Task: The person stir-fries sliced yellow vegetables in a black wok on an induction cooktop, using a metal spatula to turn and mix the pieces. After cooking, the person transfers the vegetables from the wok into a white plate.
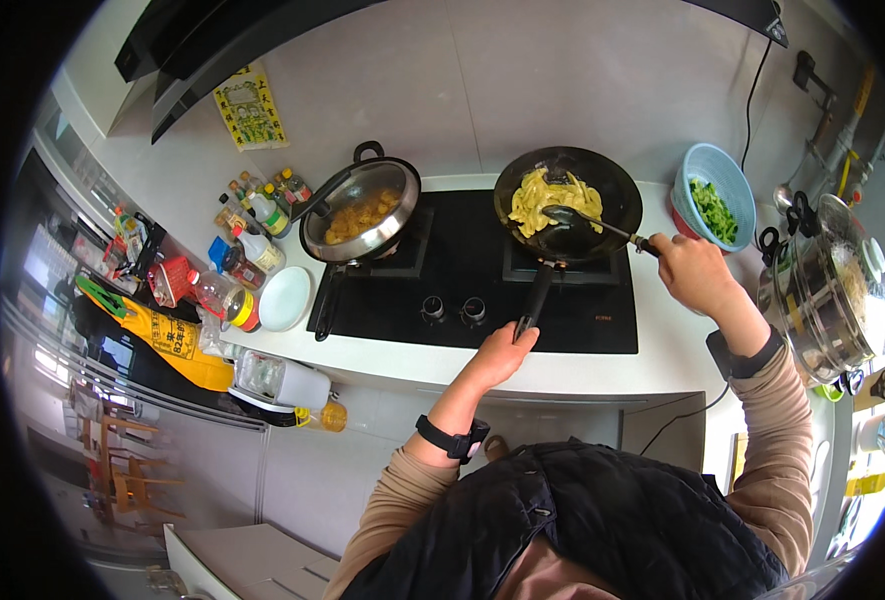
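Note:
My left hand (pixel 501 355) grips the black handle of a dark wok (pixel 622 180) on the right burner of the black cooktop (pixel 450 292). Yellow food pieces (pixel 547 196), perhaps scrambled egg, lie in the wok. With my right hand (pixel 694 271) I hold the handle of a black cooking spoon (pixel 585 219), its head down among the pieces. On the left burner stands a second pan (pixel 324 298) under a glass lid (pixel 363 202), with brownish-orange food showing through. To the right of the wok, a light blue colander (pixel 742 195) holds chopped green vegetable (pixel 712 212).
Seasoning bottles (pixel 266 211), an oil bottle (pixel 221 296) and a white plate (pixel 285 298) stand at the counter's left. A stacked metal steamer (pixel 810 300) is at the right, beside the colander. The range hood (pixel 209 60) hangs above; a bin (pixel 296 382) is at the counter's front left.

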The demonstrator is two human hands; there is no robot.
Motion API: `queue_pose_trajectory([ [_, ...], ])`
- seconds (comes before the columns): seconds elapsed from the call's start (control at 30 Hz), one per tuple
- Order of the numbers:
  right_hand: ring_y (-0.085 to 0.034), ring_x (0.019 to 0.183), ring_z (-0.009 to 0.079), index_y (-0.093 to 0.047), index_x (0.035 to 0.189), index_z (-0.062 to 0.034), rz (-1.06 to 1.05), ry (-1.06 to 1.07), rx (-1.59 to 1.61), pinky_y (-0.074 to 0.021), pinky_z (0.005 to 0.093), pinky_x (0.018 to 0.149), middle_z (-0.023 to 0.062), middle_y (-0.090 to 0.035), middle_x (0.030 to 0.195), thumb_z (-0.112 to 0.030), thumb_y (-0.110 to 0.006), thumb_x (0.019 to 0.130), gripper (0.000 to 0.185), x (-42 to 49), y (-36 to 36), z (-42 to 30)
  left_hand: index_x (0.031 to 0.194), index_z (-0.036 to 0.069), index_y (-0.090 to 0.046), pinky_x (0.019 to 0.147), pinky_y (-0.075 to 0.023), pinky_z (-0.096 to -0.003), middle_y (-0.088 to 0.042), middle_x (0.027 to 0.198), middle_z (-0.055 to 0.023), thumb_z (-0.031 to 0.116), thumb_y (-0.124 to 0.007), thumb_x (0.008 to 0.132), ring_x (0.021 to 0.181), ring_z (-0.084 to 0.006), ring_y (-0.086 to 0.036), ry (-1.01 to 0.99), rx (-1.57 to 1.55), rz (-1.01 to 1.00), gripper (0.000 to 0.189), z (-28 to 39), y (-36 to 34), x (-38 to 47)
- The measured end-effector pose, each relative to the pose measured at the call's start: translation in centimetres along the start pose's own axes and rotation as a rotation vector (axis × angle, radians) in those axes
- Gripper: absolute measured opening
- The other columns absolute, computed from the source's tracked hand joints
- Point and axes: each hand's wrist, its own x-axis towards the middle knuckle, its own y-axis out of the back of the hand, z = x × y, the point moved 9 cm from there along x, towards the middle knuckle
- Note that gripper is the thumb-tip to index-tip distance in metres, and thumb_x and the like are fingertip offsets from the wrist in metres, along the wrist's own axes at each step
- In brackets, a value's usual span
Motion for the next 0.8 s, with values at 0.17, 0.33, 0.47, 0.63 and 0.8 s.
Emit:
queue_pose_trajectory([
  [0.17,-0.063,0.078,0.0403,-0.067,0.101,-0.006,0.128,-0.063,0.263,-0.0499,0.047,0.072,0.0206,-0.066,0.082,-0.007,-0.057,0.085,0.019,0.1,3.7,2.3,0.1,-0.002,-0.059,0.075,-0.0473,-0.0405,-0.065,0.084,-0.0181,0.044,-0.049,0.094,0.082,-0.0327,-0.063,-0.014,0.045,0.011,0.048,-0.1,0.0,0.3],
  [0.33,-0.064,0.079,0.0416,-0.069,0.099,-0.0065,0.145,-0.143,0.109,-0.0509,0.0484,0.074,0.0224,-0.066,0.082,-0.01,-0.054,0.086,0.02,2.9,4.1,4.7,0.103,-0.003,-0.059,0.077,-0.0474,-0.0417,-0.065,0.088,-0.0207,0.046,-0.049,0.093,0.086,-0.036,-0.063,-0.024,0.048,0.01,0.051,0.1,0.0,0.1],
  [0.47,-0.064,0.076,0.0406,-0.07,0.095,-0.002,-0.046,-0.225,0.049,-0.0508,0.047,0.073,0.0221,-0.068,0.083,-0.014,-0.054,0.086,0.022,7.0,1.0,7.6,0.104,-0.003,-0.059,0.079,-0.0474,-0.0424,-0.065,0.089,-0.0219,0.046,-0.049,0.093,0.088,-0.0376,-0.063,-0.004,0.026,0.014,0.052,0.3,0.2,-0.2],
  [0.63,-0.06,0.063,0.0254,-0.07,0.095,0.0016,-0.116,-0.387,0.542,-0.0481,0.0361,0.064,0.0109,-0.065,0.072,-0.02,-0.063,0.086,0.025,7.7,-3.2,9.3,0.097,-0.002,-0.057,0.07,-0.0445,-0.0384,-0.06,0.082,-0.0165,0.045,-0.051,0.092,0.078,-0.0302,-0.058,-0.051,0.037,0.049,0.048,0.6,0.4,-0.2],
  [0.8,-0.055,0.063,0.0173,-0.069,0.104,-0.0006,0.039,-0.195,0.469,-0.0453,0.0308,0.063,0.0096,-0.059,0.067,-0.013,-0.068,0.084,0.024,5.6,1.4,6.8,0.087,0.002,-0.054,0.049,-0.0393,-0.0301,-0.052,0.062,-0.0024,0.042,-0.054,0.093,0.053,-0.0128,-0.049,-0.089,0.013,0.063,0.04,0.5,0.5,0.1],
])
